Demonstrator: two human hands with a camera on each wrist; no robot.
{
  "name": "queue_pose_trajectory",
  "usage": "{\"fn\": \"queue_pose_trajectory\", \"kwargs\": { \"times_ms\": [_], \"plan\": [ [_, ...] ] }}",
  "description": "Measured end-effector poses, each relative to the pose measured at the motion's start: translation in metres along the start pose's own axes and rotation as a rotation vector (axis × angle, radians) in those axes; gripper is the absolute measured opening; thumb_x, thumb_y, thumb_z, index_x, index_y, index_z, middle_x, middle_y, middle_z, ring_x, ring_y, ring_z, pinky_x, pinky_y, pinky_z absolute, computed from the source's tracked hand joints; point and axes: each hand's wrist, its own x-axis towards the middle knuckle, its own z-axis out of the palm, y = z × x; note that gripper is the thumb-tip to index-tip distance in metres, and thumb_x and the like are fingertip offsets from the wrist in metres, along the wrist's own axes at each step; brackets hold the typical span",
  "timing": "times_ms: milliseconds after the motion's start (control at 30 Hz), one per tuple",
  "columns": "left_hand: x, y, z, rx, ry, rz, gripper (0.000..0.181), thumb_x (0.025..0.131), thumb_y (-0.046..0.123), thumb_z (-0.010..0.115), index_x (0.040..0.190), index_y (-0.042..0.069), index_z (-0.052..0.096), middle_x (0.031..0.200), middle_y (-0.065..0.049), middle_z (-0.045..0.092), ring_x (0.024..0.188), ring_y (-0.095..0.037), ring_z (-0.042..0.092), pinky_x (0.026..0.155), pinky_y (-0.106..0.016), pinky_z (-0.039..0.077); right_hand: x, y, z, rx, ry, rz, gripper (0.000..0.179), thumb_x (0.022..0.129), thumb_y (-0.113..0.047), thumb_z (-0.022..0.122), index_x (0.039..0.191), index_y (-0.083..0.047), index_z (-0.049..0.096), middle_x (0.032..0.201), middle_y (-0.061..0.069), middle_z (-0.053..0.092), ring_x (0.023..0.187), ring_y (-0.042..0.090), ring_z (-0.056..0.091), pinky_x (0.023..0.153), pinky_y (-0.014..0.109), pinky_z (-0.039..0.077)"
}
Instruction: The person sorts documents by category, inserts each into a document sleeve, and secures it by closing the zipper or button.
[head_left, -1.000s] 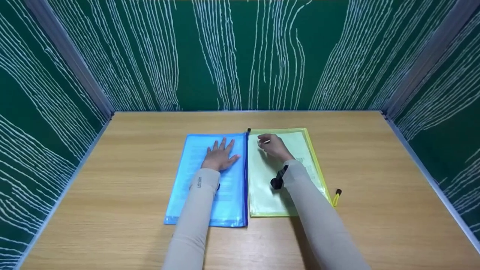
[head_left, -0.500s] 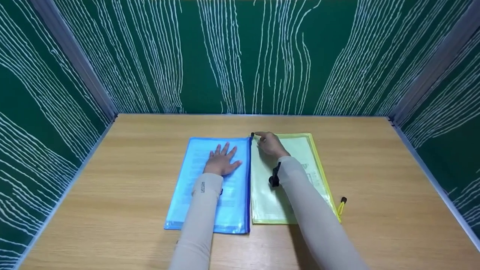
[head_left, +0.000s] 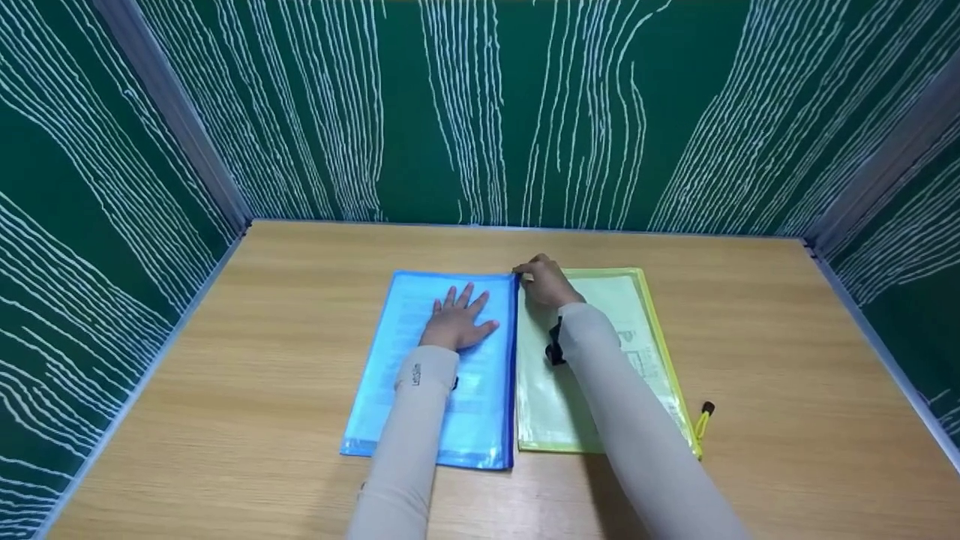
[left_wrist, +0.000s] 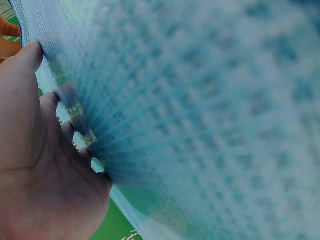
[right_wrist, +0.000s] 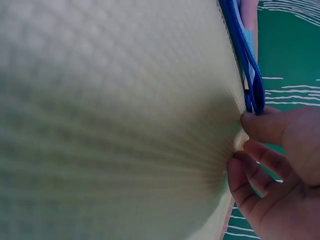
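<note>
A blue zip document pouch lies on the table with printed sheets inside. My left hand rests spread and flat on its upper part; in the left wrist view the palm shows beside the mesh surface. Along the pouch's right edge runs a dark blue zipper. At its far end my right hand pinches the blue zipper pull between thumb and finger. The pull's tip is hidden by the fingers. A yellow-green zip pouch lies directly right of the blue one, under my right hand and forearm.
The yellow pouch's zipper pull, a yellow loop with a black end, sticks out at its lower right. Green panels with white wavy lines stand behind and on both sides of the wooden table.
My right hand has moved from above the yellow pouch up and left to the blue pouch's far corner and taken hold of the zipper pull. My left hand stays on the blue pouch.
</note>
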Motion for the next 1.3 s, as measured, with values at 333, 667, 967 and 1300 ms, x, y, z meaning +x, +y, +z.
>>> {"fn": "queue_pose_trajectory", "kwargs": {
  "times_ms": [333, 667, 967, 1300],
  "plan": [
    [-0.003, 0.004, -0.002, -0.027, 0.005, 0.01, 0.069, 0.097, 0.06, 0.034, 0.155, 0.03, 0.012, 0.163, -0.001, -0.001, 0.15, -0.029, -0.006, 0.12, -0.05, 0.001, -0.011, 0.008, -0.004, 0.106, 0.059, -0.036, 0.03, 0.096, -0.002, 0.053, 0.12, -0.011, 0.069, 0.118, 0.009, 0.066, 0.107, 0.026, 0.057, 0.103, 0.044, 0.045],
    [-0.006, 0.005, -0.003, -0.04, 0.014, 0.012, 0.067, 0.098, 0.057, 0.036, 0.155, 0.028, 0.015, 0.163, -0.001, 0.001, 0.15, -0.029, -0.004, 0.121, -0.05, 0.002, -0.02, 0.01, 0.001, 0.101, 0.151, -0.062, 0.025, 0.092, 0.001, 0.057, 0.11, -0.006, 0.073, 0.114, 0.011, 0.07, 0.111, 0.026, 0.063, 0.098, 0.041, 0.05],
    [-0.006, 0.004, 0.003, -0.06, 0.002, -0.002, 0.068, 0.097, 0.059, 0.036, 0.155, 0.03, 0.014, 0.163, -0.001, 0.0, 0.15, -0.029, -0.006, 0.12, -0.05, 0.0, -0.029, 0.018, 0.002, 0.168, 0.139, -0.008, 0.024, 0.09, 0.005, 0.057, 0.103, -0.004, 0.074, 0.105, 0.013, 0.07, 0.1, 0.025, 0.062, 0.094, 0.041, 0.051],
    [-0.004, 0.004, -0.001, -0.047, 0.009, -0.019, 0.069, 0.096, 0.061, 0.037, 0.155, 0.031, 0.015, 0.163, -0.001, 0.001, 0.15, -0.029, -0.005, 0.12, -0.05, 0.001, -0.038, 0.027, 0.001, 0.272, 0.104, 0.043, 0.021, 0.087, 0.002, 0.061, 0.103, -0.003, 0.073, 0.104, 0.014, 0.07, 0.092, 0.024, 0.06, 0.085, 0.036, 0.052]
  ]
}}
